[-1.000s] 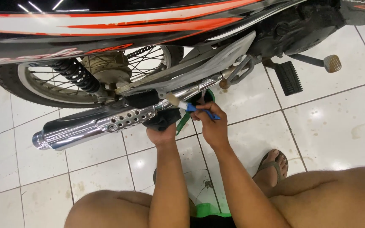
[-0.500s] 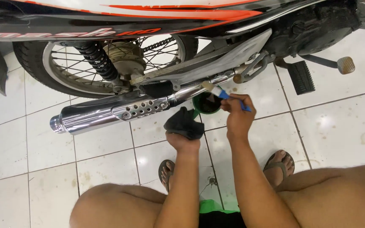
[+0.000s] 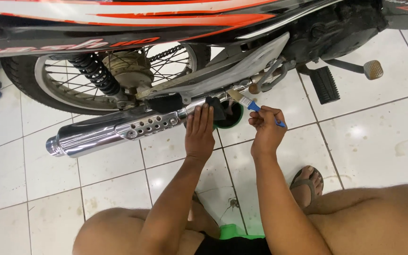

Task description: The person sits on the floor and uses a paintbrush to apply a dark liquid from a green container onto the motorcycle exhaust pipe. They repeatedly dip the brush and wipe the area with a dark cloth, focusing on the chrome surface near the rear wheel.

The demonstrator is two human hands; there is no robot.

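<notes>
At frame centre, the left hand [image 3: 199, 132] presses a black cloth [image 3: 216, 107] flat-fingered against the chrome exhaust [image 3: 119, 132]. Just right, the right hand [image 3: 266, 132] pinches a blue-handled brush [image 3: 249, 104], bristles up-left over a green tub [image 3: 230, 120].

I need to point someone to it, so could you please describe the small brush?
Start at the chrome exhaust under the motorcycle. Just beyond its front end, the right hand holds the brush: pale bristles and a blue handle, unlike the black cloth beside it.

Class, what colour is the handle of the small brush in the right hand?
Blue; the brush handle in the right hand shows in the head view.
</notes>
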